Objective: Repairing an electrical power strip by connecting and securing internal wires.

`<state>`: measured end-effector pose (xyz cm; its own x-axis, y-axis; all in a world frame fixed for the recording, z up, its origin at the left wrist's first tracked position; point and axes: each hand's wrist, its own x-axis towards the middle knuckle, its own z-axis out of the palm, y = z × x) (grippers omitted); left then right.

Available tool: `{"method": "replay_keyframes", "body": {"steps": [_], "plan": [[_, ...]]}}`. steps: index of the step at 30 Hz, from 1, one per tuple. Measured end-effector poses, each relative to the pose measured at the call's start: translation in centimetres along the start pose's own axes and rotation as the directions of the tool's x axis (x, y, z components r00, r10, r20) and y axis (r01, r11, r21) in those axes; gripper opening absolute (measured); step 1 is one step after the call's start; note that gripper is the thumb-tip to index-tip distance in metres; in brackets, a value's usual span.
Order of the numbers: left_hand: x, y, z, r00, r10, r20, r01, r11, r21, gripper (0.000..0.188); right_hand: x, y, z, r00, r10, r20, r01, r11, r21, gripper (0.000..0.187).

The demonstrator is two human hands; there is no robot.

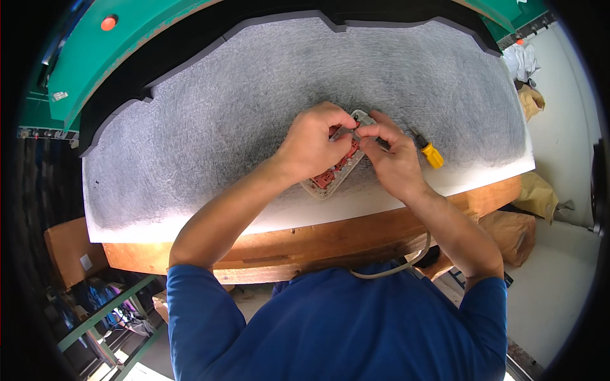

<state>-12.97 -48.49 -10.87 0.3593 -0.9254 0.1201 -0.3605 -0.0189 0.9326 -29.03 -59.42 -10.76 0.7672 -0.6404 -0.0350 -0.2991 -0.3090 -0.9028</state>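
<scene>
A long beige plastic casing point(307, 185), rounded at its ends, lies slantwise on the worktop with its inside showing. It looks like an opened power strip. Red inner parts point(323, 180) sit along it. Over its far half, my left hand point(316, 140) has thumb and forefinger closed in a pinch. From the other side my right hand point(395, 159) pinches close to the left fingertips. Something small and dark shows between the fingers, too hidden to name. Right of my right hand lies a screwdriver point(432, 155) with a yellow handle and a dark shaft.
The scuffed grey worktop point(210, 114) has a wooden front edge point(279, 244). A beige cord point(397, 269) hangs at that edge by my body. Green machinery point(82, 82) with a red button borders the far left. Brown paper bags point(508, 233) stand on the right, a cardboard box point(77, 253) on the left.
</scene>
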Motion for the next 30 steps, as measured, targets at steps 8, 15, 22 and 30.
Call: {"method": "replay_keyframes", "body": {"steps": [8,15,22,30], "plan": [[0.4,-0.3,0.0,1.000,0.023,0.002,-0.023,0.998,0.055,0.012,0.1,0.0,-0.1,1.000,-0.016,0.021,0.015,0.999,0.045,0.017],[0.0,-0.6,-0.2,0.999,0.010,0.033,-0.008,0.999,-0.047,0.010,0.3,-0.1,-0.3,0.999,-0.015,0.034,0.015,1.000,0.007,0.015],[-0.3,-0.4,-0.1,0.998,-0.062,-0.009,0.061,0.994,-0.088,0.013,0.2,0.0,-0.4,0.999,-0.011,0.040,0.011,1.000,-0.009,0.015],[-0.8,-0.4,1.1,0.995,-0.030,-0.091,0.033,0.999,0.028,0.018,0.3,0.2,-0.4,0.999,0.004,0.051,-0.005,1.000,0.025,0.014]]}}
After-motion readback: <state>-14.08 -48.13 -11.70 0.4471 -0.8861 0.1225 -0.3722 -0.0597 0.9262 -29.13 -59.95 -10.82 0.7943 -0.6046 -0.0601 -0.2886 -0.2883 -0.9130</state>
